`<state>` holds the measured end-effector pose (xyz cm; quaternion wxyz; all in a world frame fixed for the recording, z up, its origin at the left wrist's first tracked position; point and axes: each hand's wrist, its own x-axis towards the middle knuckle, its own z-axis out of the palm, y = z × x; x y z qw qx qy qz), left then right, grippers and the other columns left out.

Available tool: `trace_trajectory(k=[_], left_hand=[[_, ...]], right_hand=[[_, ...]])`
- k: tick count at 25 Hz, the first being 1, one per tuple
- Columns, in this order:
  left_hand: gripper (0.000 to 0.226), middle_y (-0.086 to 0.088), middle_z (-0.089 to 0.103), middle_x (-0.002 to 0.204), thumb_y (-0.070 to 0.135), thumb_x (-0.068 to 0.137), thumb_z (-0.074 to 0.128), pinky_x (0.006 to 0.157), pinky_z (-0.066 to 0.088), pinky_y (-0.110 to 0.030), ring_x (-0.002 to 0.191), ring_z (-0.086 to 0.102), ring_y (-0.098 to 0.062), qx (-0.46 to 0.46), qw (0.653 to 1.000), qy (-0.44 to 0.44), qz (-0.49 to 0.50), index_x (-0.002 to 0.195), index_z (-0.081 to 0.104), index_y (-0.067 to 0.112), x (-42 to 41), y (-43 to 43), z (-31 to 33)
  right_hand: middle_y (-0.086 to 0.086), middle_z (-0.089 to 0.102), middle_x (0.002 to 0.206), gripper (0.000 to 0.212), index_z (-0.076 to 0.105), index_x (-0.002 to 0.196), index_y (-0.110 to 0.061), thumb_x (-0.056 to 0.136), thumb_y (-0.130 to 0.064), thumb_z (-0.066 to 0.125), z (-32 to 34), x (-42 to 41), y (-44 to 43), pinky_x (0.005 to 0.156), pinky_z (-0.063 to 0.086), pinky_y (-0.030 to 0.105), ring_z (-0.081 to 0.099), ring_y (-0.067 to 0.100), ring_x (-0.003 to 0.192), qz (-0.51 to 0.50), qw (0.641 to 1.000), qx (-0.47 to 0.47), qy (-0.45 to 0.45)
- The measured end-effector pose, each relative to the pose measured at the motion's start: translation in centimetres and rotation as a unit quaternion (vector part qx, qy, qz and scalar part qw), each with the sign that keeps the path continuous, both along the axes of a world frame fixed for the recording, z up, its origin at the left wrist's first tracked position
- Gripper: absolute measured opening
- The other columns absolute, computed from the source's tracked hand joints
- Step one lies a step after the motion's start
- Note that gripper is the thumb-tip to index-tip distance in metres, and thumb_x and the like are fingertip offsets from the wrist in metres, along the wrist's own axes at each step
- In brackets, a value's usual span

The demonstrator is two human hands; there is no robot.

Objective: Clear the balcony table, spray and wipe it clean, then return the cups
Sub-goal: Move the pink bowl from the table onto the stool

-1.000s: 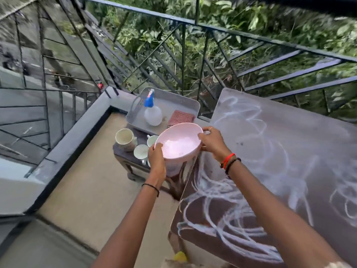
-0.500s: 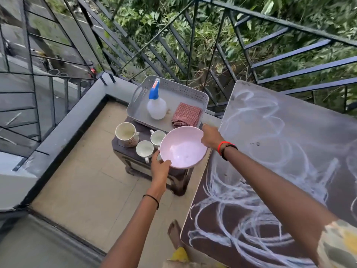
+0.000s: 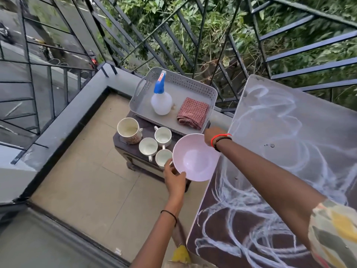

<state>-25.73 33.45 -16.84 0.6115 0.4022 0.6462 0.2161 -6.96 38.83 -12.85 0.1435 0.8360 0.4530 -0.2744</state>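
Balcony corner. Pale tiled floor, grey parapet, black metal railing on two sides, thick green foliage beyond it.

Bench: dark brown top covered in white swirls and streaks from the far left corner down to the near edge. A few small droplets sit toward the middle.

Low stool: dark, just off the bench's left edge. A grey perforated tray lies across its far edge and overhangs it. In the tray a spray bottle with a blue head stands upright at the left, and a folded red checked cloth lies at the right, apart from the bottle.

Cups, all upright on the stool in front of the tray: a large mug at the left corner, then three small white cups clustered close together. The nearest one sits just beside the bowl's left rim.

Pink bowl: open side up, over the stool's near right corner and against the bench's left edge. Whether it rests on the stool I cannot tell.

My left grip: thumb on the near rim, fingers curled under the bowl's side, pinching it.

My right grip: closed over the far rim, back of the hand toward me and fingertips hidden. Red and black bands on that wrist, a thin black one on the left.
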Motion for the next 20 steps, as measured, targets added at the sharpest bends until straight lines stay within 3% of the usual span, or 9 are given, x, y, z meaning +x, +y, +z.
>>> trace_trajectory(k=[4,8,12,15,20], left_hand=[[0.065,-0.017,0.057,0.118,-0.013,0.077,0.06,0.082,0.051,-0.033,0.102,0.058,-0.029,-0.014,1.0,0.0,0.003,0.134,0.046,0.013,0.5,-1.7,-1.4],[0.064,-0.02,0.057,0.122,-0.012,0.074,0.063,0.092,0.054,-0.05,0.105,0.06,-0.032,-0.032,0.999,0.004,0.024,0.124,0.043,0.022,1.0,-3.4,-3.6],[0.061,-0.022,0.059,0.12,-0.02,0.078,0.059,0.083,0.052,-0.036,0.093,0.059,-0.025,-0.068,0.994,-0.006,0.087,0.13,0.041,0.006,1.4,-3.4,-4.8],[0.058,-0.02,0.055,0.124,-0.019,0.079,0.058,0.071,0.05,-0.022,0.092,0.057,-0.025,-0.068,0.991,-0.001,0.112,0.13,0.039,0.003,1.5,-2.5,-5.6],[0.056,-0.016,0.054,0.117,-0.015,0.085,0.058,0.061,0.046,-0.011,0.093,0.055,-0.023,-0.08,0.985,-0.012,0.154,0.135,0.036,-0.002,1.6,-1.2,-5.7]], right_hand=[[0.021,0.051,0.136,0.04,0.05,0.131,0.001,0.096,-0.009,0.033,-1.3,0.0,0.1,0.101,0.04,0.039,0.049,0.035,0.125,-0.001,1.0,-0.027,-0.014],[0.021,0.048,0.139,0.04,0.048,0.133,-0.001,0.097,-0.009,0.031,-3.1,-0.1,-0.1,0.103,0.038,0.039,0.047,0.035,0.127,-0.003,0.999,-0.041,-0.015],[0.022,0.047,0.14,0.04,0.048,0.134,0.0,0.098,-0.01,0.033,-5.0,-0.3,-0.3,0.103,0.038,0.039,0.047,0.035,0.127,-0.027,0.999,-0.046,0.003],[0.024,0.047,0.139,0.039,0.048,0.133,0.002,0.097,-0.009,0.035,-6.0,-0.1,0.0,0.102,0.039,0.038,0.048,0.035,0.127,-0.053,0.997,-0.046,0.024],[0.024,0.05,0.136,0.039,0.048,0.131,0.004,0.095,-0.008,0.039,-7.2,0.5,0.7,0.1,0.041,0.039,0.05,0.037,0.125,-0.069,0.996,-0.05,0.032]])
